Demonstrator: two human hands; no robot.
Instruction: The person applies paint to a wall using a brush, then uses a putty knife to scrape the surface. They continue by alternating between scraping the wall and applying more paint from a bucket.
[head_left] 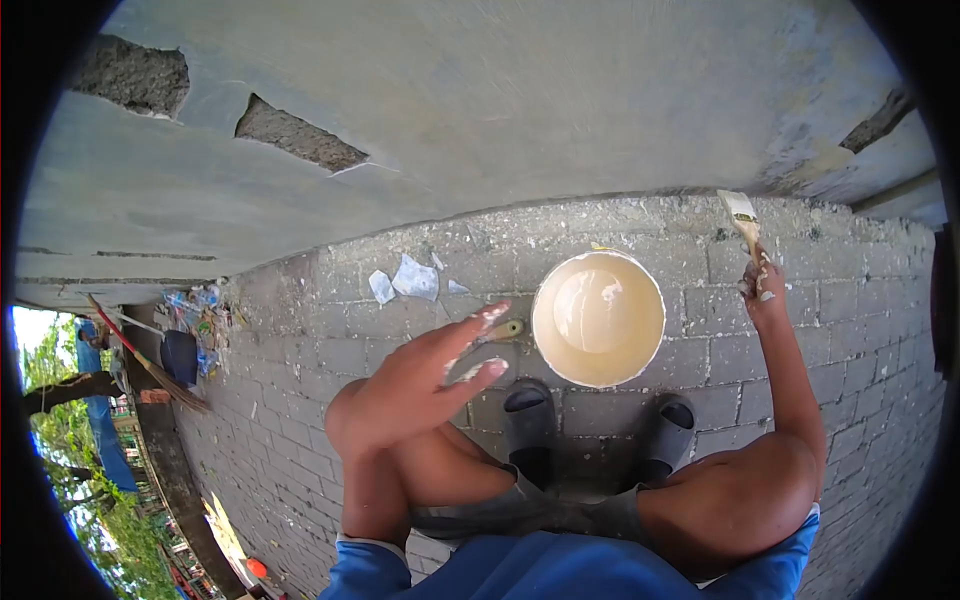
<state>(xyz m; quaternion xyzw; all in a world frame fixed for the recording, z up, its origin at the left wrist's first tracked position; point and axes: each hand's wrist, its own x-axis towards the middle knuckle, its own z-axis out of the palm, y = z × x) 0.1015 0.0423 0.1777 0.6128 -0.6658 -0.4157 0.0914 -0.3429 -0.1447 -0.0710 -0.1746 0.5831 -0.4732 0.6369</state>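
My right hand (765,288) is wrapped round the handle of a paintbrush (743,215), whose pale, paint-coated bristles point up at the foot of the grey wall (560,110). A round bucket (598,318) of cream paint stands on the paving in front of my feet. Left of the bucket, my left hand (430,375) hangs in the air with thumb and fingers apart, holding nothing, white paint on its fingertips. Just beyond it, the rounded end of a handle (511,328) shows; the rest of that tool is mostly hidden by the hand.
Broken pale flakes (415,278) lie near the wall's base. Patches of rough plaster (300,133) break the wall's surface. At the far left are a broom (160,372), a dark bucket (179,354), plastic litter (205,298) and part of a person in blue.
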